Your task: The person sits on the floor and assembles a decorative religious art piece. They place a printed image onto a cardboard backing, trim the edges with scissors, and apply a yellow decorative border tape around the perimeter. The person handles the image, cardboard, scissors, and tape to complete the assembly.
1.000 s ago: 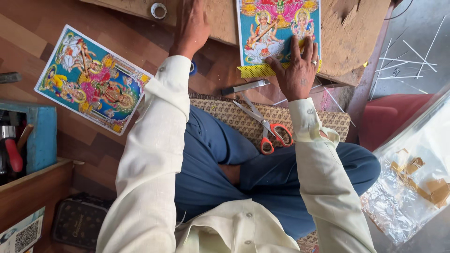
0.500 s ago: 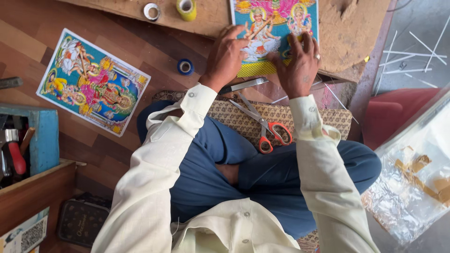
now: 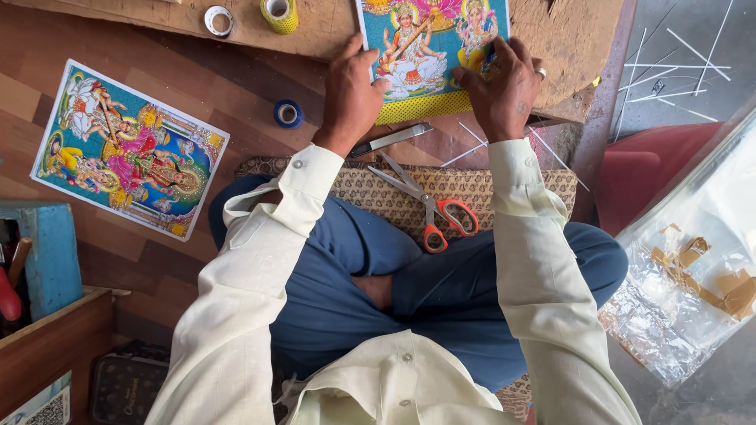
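A colourful printed picture (image 3: pixel 429 55) with a yellow lower border lies on a wooden board (image 3: pixel 567 31) in front of me. My left hand (image 3: pixel 350 98) rests on its left edge, fingers pressed flat on the print. On the right side my right hand (image 3: pixel 500 86) presses down as well, a ring on one finger. Just below the picture lie a metal blade (image 3: pixel 390 140) and orange-handled scissors (image 3: pixel 429 206), on a woven mat (image 3: pixel 504 185) over my crossed legs.
A second colourful print (image 3: pixel 126 149) lies on the wooden floor at left. Tape rolls sit nearby: blue (image 3: pixel 288 113), yellow (image 3: pixel 279 14), white (image 3: pixel 219 20). A blue box (image 3: pixel 47 260) stands far left. White strips (image 3: pixel 677 63) and clear plastic sheeting (image 3: pixel 701 260) lie at right.
My left hand came back from reaching far up the board and settled on the picture's left edge. The right hand stayed on the picture.
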A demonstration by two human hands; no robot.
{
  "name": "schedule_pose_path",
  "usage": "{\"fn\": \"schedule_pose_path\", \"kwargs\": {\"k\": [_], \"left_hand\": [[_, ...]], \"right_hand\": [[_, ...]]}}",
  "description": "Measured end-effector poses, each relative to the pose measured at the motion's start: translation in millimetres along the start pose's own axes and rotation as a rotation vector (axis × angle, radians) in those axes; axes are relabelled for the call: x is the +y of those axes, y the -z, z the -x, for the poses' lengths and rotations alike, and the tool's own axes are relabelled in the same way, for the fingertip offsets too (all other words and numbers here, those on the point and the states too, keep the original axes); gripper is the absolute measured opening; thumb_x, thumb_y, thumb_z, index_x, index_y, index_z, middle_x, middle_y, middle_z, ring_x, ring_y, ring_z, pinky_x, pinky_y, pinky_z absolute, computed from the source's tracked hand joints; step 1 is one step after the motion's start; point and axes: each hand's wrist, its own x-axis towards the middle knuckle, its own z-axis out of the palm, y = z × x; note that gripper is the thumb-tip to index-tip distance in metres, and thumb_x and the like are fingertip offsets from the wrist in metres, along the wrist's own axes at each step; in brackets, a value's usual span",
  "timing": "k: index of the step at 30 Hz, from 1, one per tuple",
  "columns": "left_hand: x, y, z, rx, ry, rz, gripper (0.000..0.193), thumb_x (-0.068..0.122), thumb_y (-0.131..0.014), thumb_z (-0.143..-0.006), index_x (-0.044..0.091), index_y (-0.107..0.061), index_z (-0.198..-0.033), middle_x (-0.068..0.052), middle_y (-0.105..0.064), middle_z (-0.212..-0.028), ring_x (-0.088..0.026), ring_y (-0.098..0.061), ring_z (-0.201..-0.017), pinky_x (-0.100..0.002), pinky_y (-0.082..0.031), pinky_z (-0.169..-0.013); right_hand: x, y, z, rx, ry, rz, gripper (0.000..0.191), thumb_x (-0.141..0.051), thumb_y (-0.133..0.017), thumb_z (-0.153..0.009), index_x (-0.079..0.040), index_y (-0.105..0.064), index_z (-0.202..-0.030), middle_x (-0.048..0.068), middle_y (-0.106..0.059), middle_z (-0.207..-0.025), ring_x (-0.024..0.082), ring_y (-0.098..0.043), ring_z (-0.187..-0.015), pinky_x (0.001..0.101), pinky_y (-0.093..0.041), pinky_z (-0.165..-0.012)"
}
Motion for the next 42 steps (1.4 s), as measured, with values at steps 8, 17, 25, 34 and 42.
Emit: {"fn": "schedule_pose_path", "kwargs": {"k": [8,17,25,34,42], "left_hand": [[-29.9,7.4,-1.1,0.116,-0.081,-0.066,0.038,0.003,-0.088,-0.08,-0.001,-0.071,-0.113,-0.02,-0.068,-0.112,-0.04,-0.063,-0.108,-0.049,-0.049,-0.095],[-27.3,9.6,3.6,0.01,-0.109,-0.088,0.042,0.005,-0.088,-0.088,0.007,-0.068,-0.125,-0.015,-0.07,-0.12,-0.037,-0.061,-0.116,-0.049,-0.048,-0.101],[-14.6,17.3,5.7,-0.058,-0.181,-0.175,0.097,0.03,-0.106,-0.059,0.002,-0.056,-0.137,-0.025,-0.056,-0.132,-0.045,-0.048,-0.127,-0.051,-0.043,-0.106],[-14.2,10.7,8.5,-0.051,-0.133,-0.225,0.096,0.023,-0.105,-0.057,0.004,-0.054,-0.136,-0.023,-0.055,-0.131,-0.044,-0.047,-0.126,-0.052,-0.042,-0.108],[-20.9,2.5,8.7,-0.027,-0.132,-0.226,0.098,0.022,-0.105,-0.058,0.003,-0.053,-0.139,-0.024,-0.055,-0.132,-0.044,-0.045,-0.128,-0.052,-0.041,-0.11]], "right_hand": [[28.7,-5.7,15.6,-0.071,0.121,-0.2,0.044,-0.012,-0.091,-0.081,0.0,-0.077,-0.12,0.018,-0.073,-0.126,0.027,-0.075,-0.102,0.0375,-0.06,-0.091],[35.9,21.9,35.0,-0.206,-0.02,-0.246,0.04,-0.004,-0.087,-0.082,-0.005,-0.078,-0.122,0.011,-0.074,-0.121,0.019,-0.074,-0.099,0.0304,-0.063,-0.084],[33.0,8.5,38.7,-0.09,-0.004,-0.243,0.041,-0.001,-0.092,-0.078,-0.005,-0.08,-0.117,0.008,-0.069,-0.103,0.015,-0.067,-0.082,0.0268,-0.058,-0.074],[30.0,7.6,37.0,-0.089,0.014,-0.247,0.049,-0.003,-0.094,-0.076,-0.005,-0.079,-0.122,0.007,-0.068,-0.102,0.013,-0.066,-0.084,0.0262,-0.058,-0.075],[29.0,3.4,36.7,-0.039,0.05,-0.178,0.055,-0.006,-0.099,-0.07,-0.006,-0.08,-0.121,0.007,-0.067,-0.094,0.014,-0.063,-0.078,0.0281,-0.056,-0.07]]}}
